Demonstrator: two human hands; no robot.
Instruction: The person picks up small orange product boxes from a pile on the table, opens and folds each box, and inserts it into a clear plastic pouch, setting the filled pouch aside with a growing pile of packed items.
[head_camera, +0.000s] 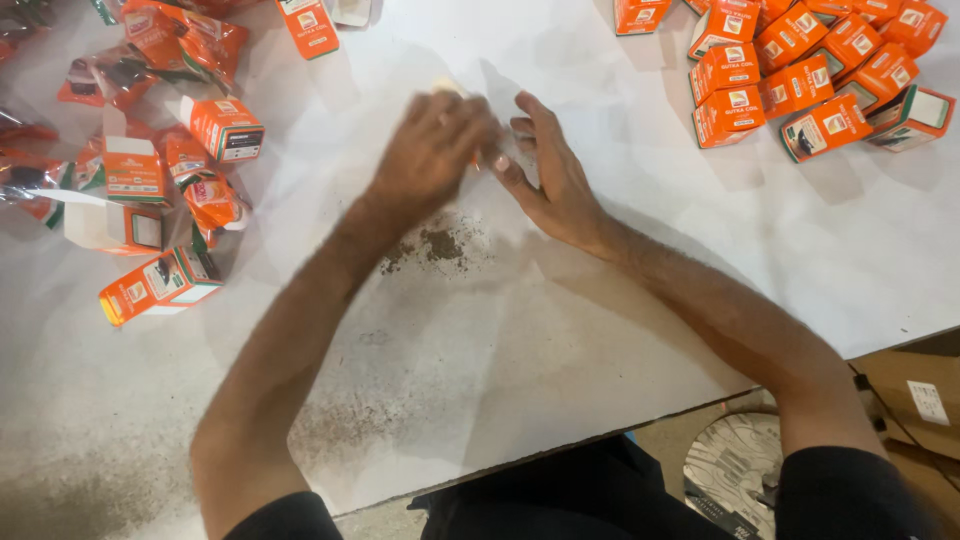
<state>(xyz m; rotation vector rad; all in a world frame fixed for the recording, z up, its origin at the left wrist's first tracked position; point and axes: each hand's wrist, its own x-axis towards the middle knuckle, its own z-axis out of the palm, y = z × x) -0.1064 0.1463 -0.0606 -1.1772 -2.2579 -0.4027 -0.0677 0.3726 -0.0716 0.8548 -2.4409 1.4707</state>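
White table, worn, with a dark gritty smudge near its middle and grey scuffing at the near left. Far right: tight cluster of closed small orange cardboard boxes, touching one another; one box at the cluster's near right edge lies open-ended. Far left: loose scatter of orange and white cardboard boxes, several opened or flattened, mixed with crinkled clear plastic wrappers. One orange box lies alone at the far edge, left of centre. Near right, below the table edge: brown cardboard carton with a white label and a round grey metal grille.
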